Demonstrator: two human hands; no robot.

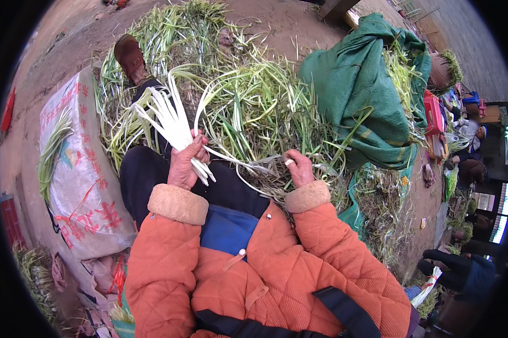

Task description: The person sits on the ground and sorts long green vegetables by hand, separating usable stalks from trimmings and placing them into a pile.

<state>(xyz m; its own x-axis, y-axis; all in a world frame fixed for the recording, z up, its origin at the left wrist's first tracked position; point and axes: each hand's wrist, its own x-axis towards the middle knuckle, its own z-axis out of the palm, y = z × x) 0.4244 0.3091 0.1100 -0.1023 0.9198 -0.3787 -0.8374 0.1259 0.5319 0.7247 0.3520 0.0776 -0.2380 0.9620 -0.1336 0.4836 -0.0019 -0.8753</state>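
My left hand (189,162) is closed around a bundle of long white stalks (169,122), which look like blanched chives. Their cut-looking ends stick out below the fist, and yellow-green leaves trail off behind. One curved stalk (198,110) stands a little apart at the thumb side. My right hand (299,168), wearing a ring, is curled to the right of it. A pale, thin leaf strip (262,167) runs to its fingers and seems pinched there, though the fingertips are hidden. Beneath both hands lies a wide heap of loose green and yellowish leaves (258,101).
To the right stands a green woven sack (355,93) with leaves spilling out. A white sack with red writing (85,169) lies at left, bearing a small bunch of greens (55,152). A tied white bunch (427,287) and other people are farther right.
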